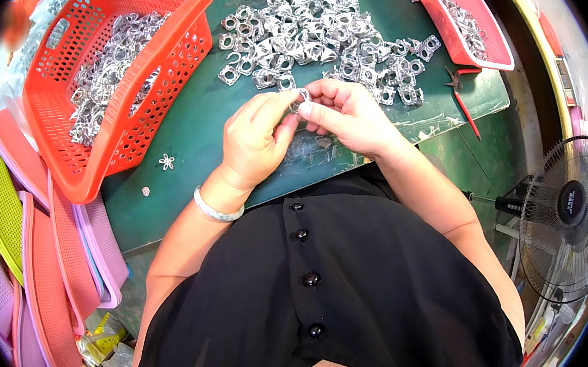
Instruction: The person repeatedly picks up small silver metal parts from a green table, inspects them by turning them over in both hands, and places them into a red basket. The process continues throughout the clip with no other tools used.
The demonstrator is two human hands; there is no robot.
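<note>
My left hand (258, 134) and my right hand (349, 114) meet over the near part of the green table (191, 152). Between their fingertips they pinch one small silvery metal part (300, 101) with a ring-like opening. Fingers cover much of it, so its full shape is hidden. Just beyond my hands spreads a heap of similar silvery metal parts (316, 30), several lying loose at its near edge. Both hands are closed at the fingertips.
A red perforated basket (167, 72) with metal parts stands at left; a pink basket (487, 53) holds more at far right. Red-handled pliers (466, 104) lie near the table's right edge. A flower-shaped piece (166, 162) lies left. Stacked plastic baskets (52, 266) and a fan (567, 210) flank me.
</note>
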